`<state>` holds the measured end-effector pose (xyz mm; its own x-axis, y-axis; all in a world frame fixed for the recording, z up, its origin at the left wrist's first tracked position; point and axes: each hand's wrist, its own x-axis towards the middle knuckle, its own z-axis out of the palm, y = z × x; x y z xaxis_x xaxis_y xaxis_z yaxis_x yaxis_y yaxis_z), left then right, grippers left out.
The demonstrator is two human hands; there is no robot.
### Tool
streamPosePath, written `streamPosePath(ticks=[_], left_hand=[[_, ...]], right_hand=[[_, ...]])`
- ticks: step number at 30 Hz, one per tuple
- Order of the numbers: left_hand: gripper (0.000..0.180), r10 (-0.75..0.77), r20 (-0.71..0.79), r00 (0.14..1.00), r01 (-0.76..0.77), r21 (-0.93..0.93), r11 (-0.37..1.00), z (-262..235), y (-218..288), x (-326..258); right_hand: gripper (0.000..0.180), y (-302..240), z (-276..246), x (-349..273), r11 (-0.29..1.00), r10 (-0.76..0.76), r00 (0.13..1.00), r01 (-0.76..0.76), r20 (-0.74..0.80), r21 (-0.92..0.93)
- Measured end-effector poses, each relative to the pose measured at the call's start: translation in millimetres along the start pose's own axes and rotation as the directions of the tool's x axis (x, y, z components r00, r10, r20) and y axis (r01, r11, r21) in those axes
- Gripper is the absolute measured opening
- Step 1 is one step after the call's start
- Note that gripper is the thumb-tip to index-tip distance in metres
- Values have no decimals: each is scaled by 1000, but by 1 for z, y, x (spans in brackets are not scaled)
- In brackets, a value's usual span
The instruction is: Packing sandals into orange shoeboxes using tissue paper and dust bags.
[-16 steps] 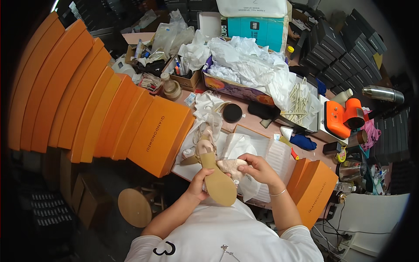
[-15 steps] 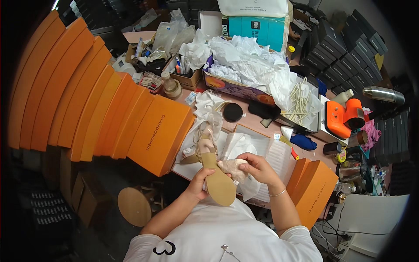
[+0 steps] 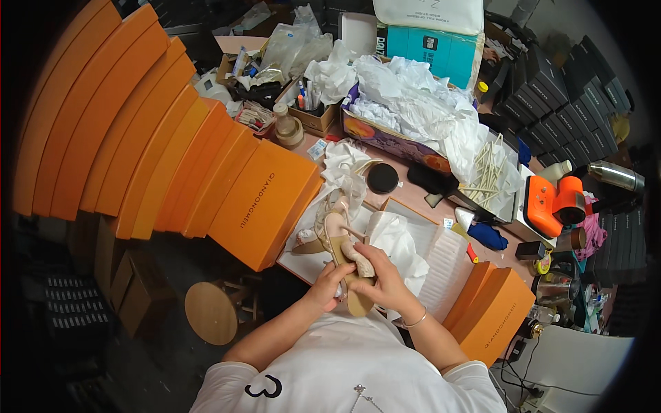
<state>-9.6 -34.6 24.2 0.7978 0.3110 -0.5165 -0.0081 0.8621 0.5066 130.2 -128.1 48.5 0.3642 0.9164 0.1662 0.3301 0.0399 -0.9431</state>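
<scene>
My left hand (image 3: 326, 286) is closed around the side of a tan-soled high-heeled sandal (image 3: 360, 304), held sole up with its toe end toward me. My right hand (image 3: 384, 279) pinches a crumpled beige cloth (image 3: 357, 259) against the middle of the sole. My fingers and the cloth hide part of the sole. Beyond the hands, the sandal's heel end and pale straps reach over an open shoebox. A second shoe (image 3: 309, 246) lies partly hidden there, beside white tissue paper (image 3: 394, 242).
Stacked orange shoeboxes (image 3: 264, 204) rise at the left, with more orange boxes (image 3: 490, 313) at the right. Behind are a carton of white paper (image 3: 399, 141), a tray of thin sticks (image 3: 485, 168), a round black lid (image 3: 382, 178) and an orange device (image 3: 544, 206).
My right hand has brought the cloth from beside the sandal onto its sole. The whole view has shifted slightly, so the surroundings sit farther right.
</scene>
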Motion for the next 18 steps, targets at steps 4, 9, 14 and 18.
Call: streamPosePath(ticks=[4,9,14,18], left_hand=[[47,-107,105,989,124,-168,978,6,4,-2],[57,-148,63,987,159,-245,956,0,17,6],[49,-228,112,967,252,-333,909,-2,7,-2],[48,-213,94,973,231,-275,933,3,0,-11]], right_hand=[[39,8,-22,3,907,343,936,-308,-80,287],[34,-21,-43,-15,969,-18,996,-5,-88,-246],[41,-32,-20,-39,878,-134,974,201,181,-434],[58,-37,-19,-27,885,-171,955,257,243,-388]])
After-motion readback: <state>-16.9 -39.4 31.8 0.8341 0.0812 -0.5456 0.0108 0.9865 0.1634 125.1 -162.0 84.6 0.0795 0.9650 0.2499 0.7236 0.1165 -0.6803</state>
